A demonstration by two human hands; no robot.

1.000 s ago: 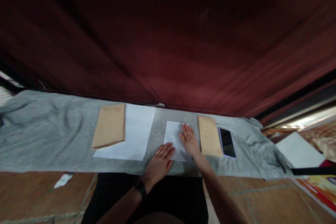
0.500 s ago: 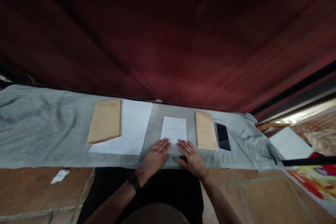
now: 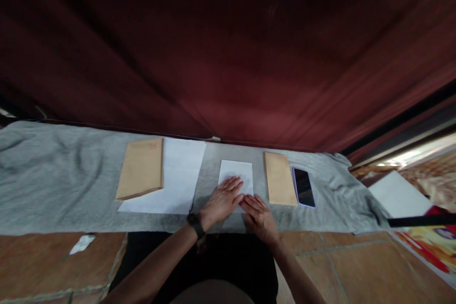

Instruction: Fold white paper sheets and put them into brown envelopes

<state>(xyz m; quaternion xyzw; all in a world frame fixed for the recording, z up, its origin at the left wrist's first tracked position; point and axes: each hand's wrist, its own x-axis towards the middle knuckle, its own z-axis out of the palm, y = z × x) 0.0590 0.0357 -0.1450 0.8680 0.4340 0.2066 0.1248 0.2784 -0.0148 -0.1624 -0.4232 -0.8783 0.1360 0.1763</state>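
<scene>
A white sheet of paper (image 3: 232,168), small and apparently folded, lies flat on grey cloth in front of me. My left hand (image 3: 221,202) rests on it, palm down with fingers stretched toward its middle. At the sheet's lower right corner lies my right hand (image 3: 261,217), fingers extended and touching the paper, thumb tucked near the near edge. The two hands nearly meet at the fingertips. To the right is a brown envelope (image 3: 281,179). A stack of brown envelopes (image 3: 140,169) on the left partly covers larger white sheets (image 3: 182,166).
A phone (image 3: 304,187) lies right of the single envelope. Grey cloth (image 3: 64,180) covers the long narrow surface, and a dark red curtain or panel (image 3: 228,80) rises behind it. White paper scrap (image 3: 82,244) lies on the tiled floor. Another white sheet (image 3: 401,194) is at far right.
My left hand has slid forward and right, farther onto the folded paper. My right hand stays near the lower right corner. The view has tilted slightly.
</scene>
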